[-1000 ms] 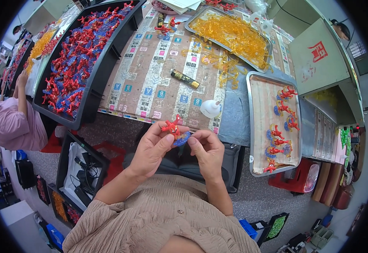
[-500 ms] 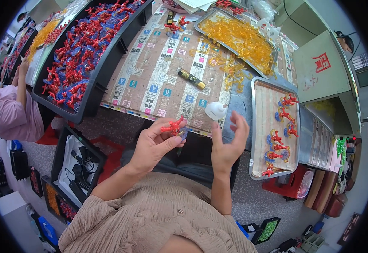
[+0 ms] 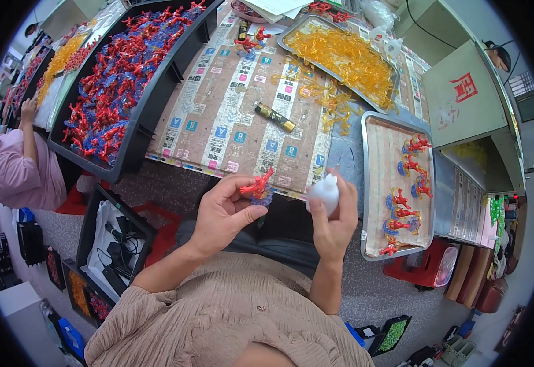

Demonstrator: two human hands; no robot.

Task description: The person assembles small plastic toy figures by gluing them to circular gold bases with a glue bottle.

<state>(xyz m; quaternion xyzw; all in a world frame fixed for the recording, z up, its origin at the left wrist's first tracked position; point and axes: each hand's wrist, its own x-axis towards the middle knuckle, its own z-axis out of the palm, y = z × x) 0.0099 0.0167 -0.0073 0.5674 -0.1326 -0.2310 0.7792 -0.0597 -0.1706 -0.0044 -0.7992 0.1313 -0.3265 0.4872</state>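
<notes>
Between the thumb and fingers of my left hand (image 3: pixel 225 211) is a small red figurine (image 3: pixel 258 185) on a translucent blue base, held just past the table's front edge. My right hand (image 3: pixel 334 220) is wrapped round a white squeeze bottle (image 3: pixel 324 193), its thin nozzle pointing up. The two hands are apart, and the bottle does not touch the figurine. To the right, a metal tray (image 3: pixel 367 183) carries several red figurines with blue bases and yellow pieces on them. A black and gold tube (image 3: pixel 275 117) lies on the table beyond my hands.
A large black bin (image 3: pixel 138 131) full of red and blue figurines stands at the left. Far right of the table, a metal tray (image 3: pixel 285 43) is heaped with translucent yellow pieces (image 3: pixel 334 52), some spilled beside it. A co-worker in pink (image 3: pixel 25 168) sits at left.
My right hand has closed round the white bottle, which stood on the table's edge, and lifted it nearer. The figurine in my left hand has turned more upright.
</notes>
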